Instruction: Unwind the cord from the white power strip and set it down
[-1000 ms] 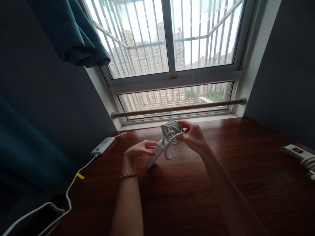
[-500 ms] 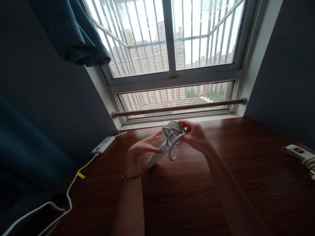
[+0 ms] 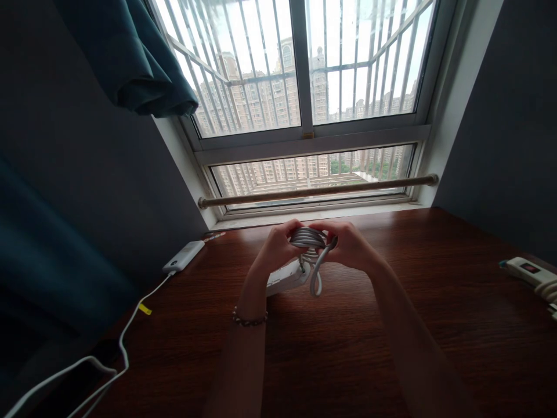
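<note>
left hand [image 3: 274, 247] has come up off the power strip [image 3: 287, 276] and now clenches the cable coil [image 3: 310, 239] from its left; right hand [image 3: 350, 247] still grips the coil's right side. strip hangs just below the coil, above the desk [image 3: 391, 325]. both hands now bundle the cord.

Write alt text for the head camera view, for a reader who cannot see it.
Two bare hands, left hand and right hand, hold a coiled white cable above a dark wooden table, with its white power strip hanging below. A white power bank lies at left, beneath a barred window.
</note>
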The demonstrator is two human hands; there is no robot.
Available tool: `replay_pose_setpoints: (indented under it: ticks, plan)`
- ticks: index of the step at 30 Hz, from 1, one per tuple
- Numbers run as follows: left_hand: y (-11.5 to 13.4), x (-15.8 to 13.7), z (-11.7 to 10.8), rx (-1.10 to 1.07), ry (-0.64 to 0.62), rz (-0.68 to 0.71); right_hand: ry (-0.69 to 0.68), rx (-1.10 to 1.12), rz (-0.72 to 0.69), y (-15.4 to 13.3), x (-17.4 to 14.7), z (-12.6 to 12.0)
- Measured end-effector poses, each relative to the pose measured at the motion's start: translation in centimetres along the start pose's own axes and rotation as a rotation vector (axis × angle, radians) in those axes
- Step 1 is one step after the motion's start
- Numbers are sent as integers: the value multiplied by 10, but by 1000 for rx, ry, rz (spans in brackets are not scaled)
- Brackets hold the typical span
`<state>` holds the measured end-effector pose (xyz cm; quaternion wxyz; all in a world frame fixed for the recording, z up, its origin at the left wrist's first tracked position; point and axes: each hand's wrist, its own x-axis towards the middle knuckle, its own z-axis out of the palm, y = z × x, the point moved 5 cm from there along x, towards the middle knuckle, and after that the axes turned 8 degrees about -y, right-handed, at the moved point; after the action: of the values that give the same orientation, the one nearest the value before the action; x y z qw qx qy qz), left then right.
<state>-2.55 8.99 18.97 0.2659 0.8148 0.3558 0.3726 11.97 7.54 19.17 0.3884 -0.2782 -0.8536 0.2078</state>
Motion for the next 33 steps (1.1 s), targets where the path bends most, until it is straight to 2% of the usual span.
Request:
replay_pose_setpoints:
  ticks: [2, 5, 10, 12, 15, 18, 21, 23, 28, 31, 33]
  plan:
    - [-9, 1, -1, -109, 7, -51, 21, 12, 13, 3, 1, -1]
    - [-21, 3, -1, -232, 60, -151, 142, -32, 25, 8, 1, -9]
    - [-32, 5, -2, -254, 183, -289, 379, -484, 0, 3, -5, -21]
    - [-34, 4, -4, -214, 238, -326, 412, -540, 49, 1, -5, -20]
    - [-35, 3, -7, -170, 318, -360, 405, -410, 50, -5, -3, -14]
    - [-37, 2, -9, -173, 363, -379, 398, -167, 2, -8, -1, -10]
    - [-41, 3, -8, -223, 378, -391, 302, 106, -15, -6, 1, -6]
    - [-43, 3, -6, -279, 373, -391, 212, 200, -47, -6, 1, -2]
    - [-45, 4, -4, -409, 345, -355, 63, 154, -120, -3, 3, 10]
    - [-41, 4, -5, -460, 323, -313, 90, 45, -51, 9, 5, 14]
    - [-36, 3, -6, -483, 309, -284, 169, -87, 9, 15, 6, 12]
